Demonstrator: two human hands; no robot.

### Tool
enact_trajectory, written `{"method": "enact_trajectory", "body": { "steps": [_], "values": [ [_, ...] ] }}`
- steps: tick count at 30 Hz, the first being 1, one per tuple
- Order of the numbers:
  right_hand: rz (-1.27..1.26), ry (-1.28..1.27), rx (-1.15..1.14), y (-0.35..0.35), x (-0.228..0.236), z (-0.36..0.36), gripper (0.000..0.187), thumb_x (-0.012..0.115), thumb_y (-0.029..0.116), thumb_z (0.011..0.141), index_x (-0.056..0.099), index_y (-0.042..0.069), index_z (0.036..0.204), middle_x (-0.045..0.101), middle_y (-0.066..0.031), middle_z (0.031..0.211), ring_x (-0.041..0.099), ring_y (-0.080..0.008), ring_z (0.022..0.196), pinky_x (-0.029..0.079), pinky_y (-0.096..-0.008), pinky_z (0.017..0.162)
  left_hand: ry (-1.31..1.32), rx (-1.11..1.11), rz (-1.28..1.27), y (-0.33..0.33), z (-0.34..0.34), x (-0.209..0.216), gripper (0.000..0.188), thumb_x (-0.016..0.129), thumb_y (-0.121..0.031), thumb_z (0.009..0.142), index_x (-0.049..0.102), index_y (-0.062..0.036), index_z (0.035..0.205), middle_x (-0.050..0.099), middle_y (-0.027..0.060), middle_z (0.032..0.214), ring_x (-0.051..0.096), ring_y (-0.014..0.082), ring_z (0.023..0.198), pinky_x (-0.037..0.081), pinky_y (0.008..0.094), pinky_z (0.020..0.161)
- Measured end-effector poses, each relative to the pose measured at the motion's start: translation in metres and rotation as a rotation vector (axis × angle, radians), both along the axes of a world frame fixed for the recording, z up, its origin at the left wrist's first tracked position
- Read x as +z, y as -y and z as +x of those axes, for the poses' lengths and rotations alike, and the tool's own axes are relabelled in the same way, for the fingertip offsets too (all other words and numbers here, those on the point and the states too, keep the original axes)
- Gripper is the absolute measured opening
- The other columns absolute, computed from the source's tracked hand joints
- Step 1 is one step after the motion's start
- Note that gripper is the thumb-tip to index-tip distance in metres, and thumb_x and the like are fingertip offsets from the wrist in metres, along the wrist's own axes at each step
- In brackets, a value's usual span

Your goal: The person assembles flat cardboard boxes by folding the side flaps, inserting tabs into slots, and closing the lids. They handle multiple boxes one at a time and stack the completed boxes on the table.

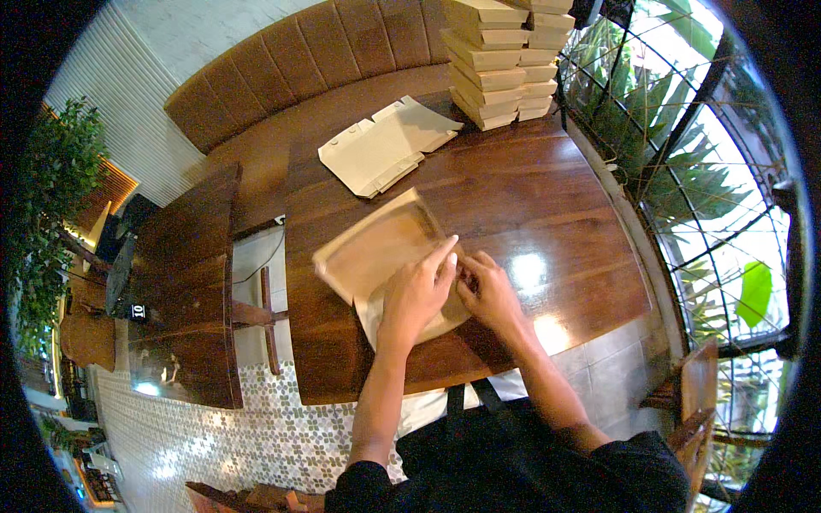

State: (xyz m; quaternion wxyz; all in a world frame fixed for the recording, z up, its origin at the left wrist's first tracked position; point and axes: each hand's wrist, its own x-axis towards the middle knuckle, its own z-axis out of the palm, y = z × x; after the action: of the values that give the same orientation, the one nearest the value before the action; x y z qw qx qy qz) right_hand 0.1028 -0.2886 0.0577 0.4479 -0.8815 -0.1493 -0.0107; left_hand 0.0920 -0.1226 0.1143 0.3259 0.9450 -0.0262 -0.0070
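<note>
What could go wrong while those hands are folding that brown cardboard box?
The half-folded brown cardboard box overhangs the near edge of the dark wooden table, so a hard press by the left hand might tip it. The right hand pinches a flap, which could crease or tear.

Two hands are at work on the table, the left hand [416, 295] and the right hand [489, 293], both pressed on one half-folded cardboard box [376, 252]. There is one loose pile of flat box blanks [385, 145] further up the table; how many sheets lie in it I cannot tell. At the far edge stand two stacks of folded boxes [500, 60]: about seven show in the nearer stack, and the other is partly hidden behind it. Two dark wooden tables are here, the near table [564, 214] and the side table [188, 282], plus one long padded bench [299, 60].
</note>
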Motion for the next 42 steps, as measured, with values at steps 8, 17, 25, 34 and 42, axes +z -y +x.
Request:
{"method": "enact_trajectory", "body": {
  "steps": [8,17,25,34,42],
  "values": [
    [0.246,0.034,-0.003,0.018,-0.007,-0.025,0.021,0.067,0.005,0.090,0.071,-0.001,0.110,0.067,-0.0183,0.099,0.068,-0.0356,0.092,0.055,-0.0416,0.083,0.006,0.008,0.008,0.001,0.020,-0.020,0.034,0.061,-0.034,0.103,0.070,-0.0017,0.100,0.071,0.0257,0.091,0.071,0.0459,0.083,0.054,0.0495,0.071],
    [0.288,-0.054,-0.013,0.018,-0.025,-0.022,0.018,0.068,0.007,0.093,0.072,0.003,0.110,0.068,-0.0122,0.093,0.067,-0.0231,0.087,0.053,-0.0341,0.080,-0.024,-0.068,-0.322,-0.020,0.014,-0.032,0.013,0.067,-0.013,0.099,0.072,-0.0017,0.105,0.074,0.0070,0.085,0.071,0.0144,0.070,0.057,0.0302,0.065],
    [0.593,-0.348,0.020,0.027,-0.040,-0.016,0.017,0.067,0.015,0.099,0.072,0.002,0.109,0.072,-0.0020,0.102,0.064,-0.0111,0.092,0.053,-0.0298,0.085,-0.203,-0.050,-0.478,-0.034,0.016,-0.027,0.022,0.068,-0.003,0.096,0.070,-0.0043,0.119,0.073,0.0087,0.093,0.073,0.0144,0.075,0.060,0.0282,0.066],
    [0.102,-0.299,0.004,0.029,-0.014,-0.008,0.024,0.070,0.024,0.091,0.079,0.003,0.101,0.078,-0.0186,0.089,0.076,-0.0281,0.078,0.059,-0.0419,0.079,-0.063,0.079,-0.442,0.006,-0.022,-0.051,0.051,0.073,-0.004,0.096,0.044,-0.0103,0.138,0.075,0.0174,0.095,0.077,0.0247,0.088,0.061,0.0377,0.075],
    [0.347,-0.421,-0.061,0.019,-0.036,-0.003,0.028,0.069,0.027,0.092,0.079,0.001,0.097,0.077,-0.0147,0.082,0.073,-0.0224,0.072,0.059,-0.0400,0.073,0.237,0.124,-0.412,0.008,-0.037,-0.074,0.035,0.078,-0.006,0.095,0.046,-0.0033,0.108,0.072,0.0155,0.092,0.077,0.0214,0.086,0.062,0.0348,0.073]
  ]
}}
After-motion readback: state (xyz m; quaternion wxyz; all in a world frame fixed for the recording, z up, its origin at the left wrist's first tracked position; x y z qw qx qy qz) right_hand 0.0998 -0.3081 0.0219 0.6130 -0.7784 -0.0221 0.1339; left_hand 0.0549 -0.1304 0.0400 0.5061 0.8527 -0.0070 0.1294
